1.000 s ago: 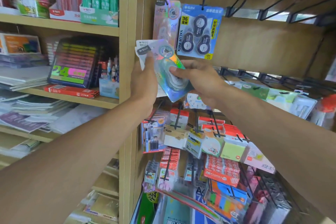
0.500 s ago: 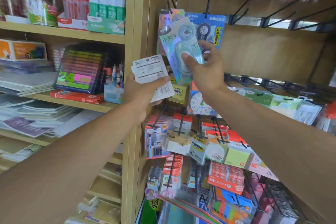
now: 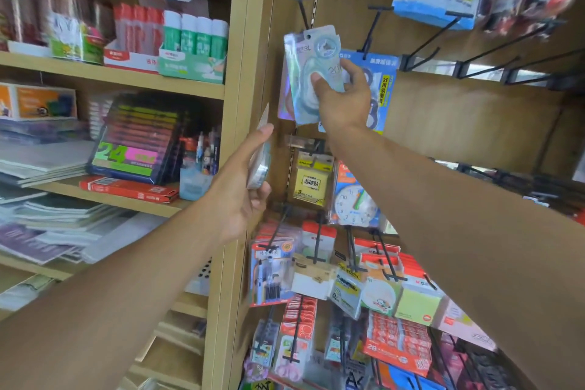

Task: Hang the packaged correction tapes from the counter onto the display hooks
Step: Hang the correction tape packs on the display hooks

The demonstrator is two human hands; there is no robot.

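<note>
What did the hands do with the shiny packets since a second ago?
The right hand took one shiny correction tape pack from the bunch both hands held and lifted it up to the black hook at top left. The left hand dropped lower and turned the remaining packs edge-on. The blue value pack hangs where it was; both hands keep their grips.

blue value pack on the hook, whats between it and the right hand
In the head view, the iridescent correction tape pack that the right hand grips overlaps the blue value pack's left part; the hand covers its middle.
</note>
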